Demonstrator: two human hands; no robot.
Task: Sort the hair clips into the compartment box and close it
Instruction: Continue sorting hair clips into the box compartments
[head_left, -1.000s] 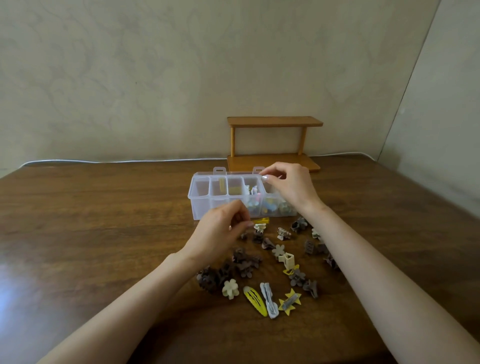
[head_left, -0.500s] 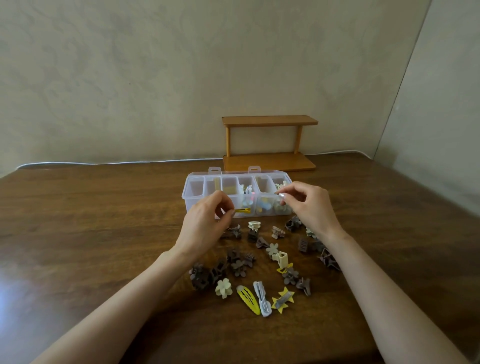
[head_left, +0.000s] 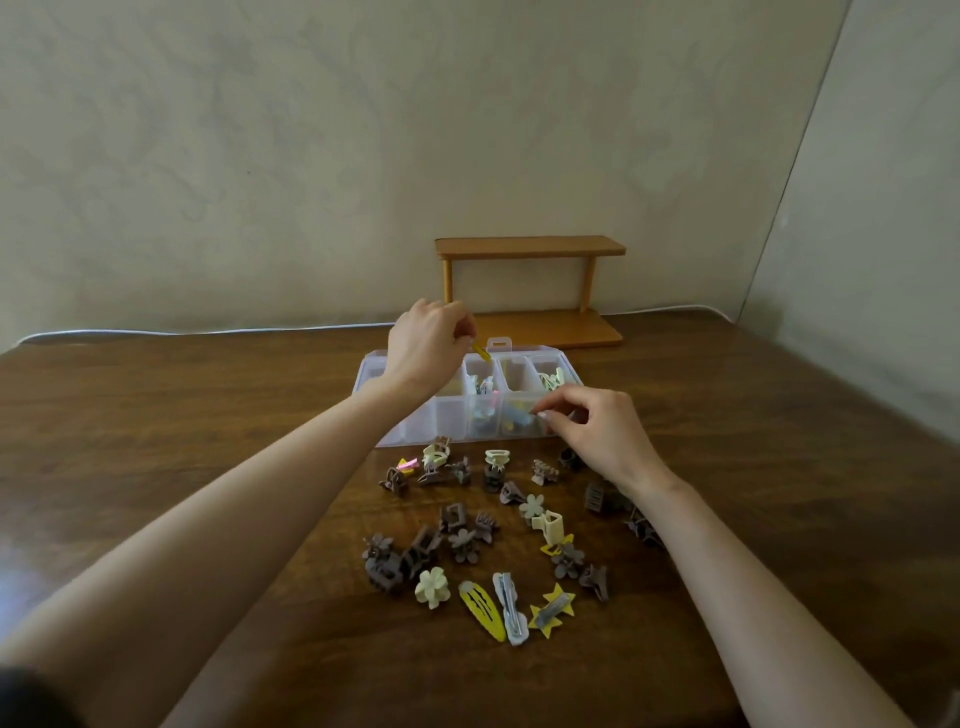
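Observation:
A clear plastic compartment box (head_left: 415, 431) stands open on the wooden table, with several clips in its right-hand compartments. My left hand (head_left: 428, 343) hovers over the box's back left part and pinches a small yellow clip (head_left: 482, 353). My right hand (head_left: 597, 434) is at the box's front right corner, its fingers curled, the fingertips by a blue clip (head_left: 521, 415); whether it holds the clip I cannot tell. Several loose clips lie in front of the box: brown claw clips (head_left: 410, 558), a cream flower clip (head_left: 431, 587), a yellow snap clip (head_left: 482, 609), a yellow star clip (head_left: 551, 609).
A small wooden shelf (head_left: 530, 291) stands behind the box against the wall. A white cable (head_left: 182, 332) runs along the table's back edge. A wall closes in on the right.
My left hand has risen from the pile with the yellow clip and moved over the box. My right hand has come back from the box's rear to its front right corner.

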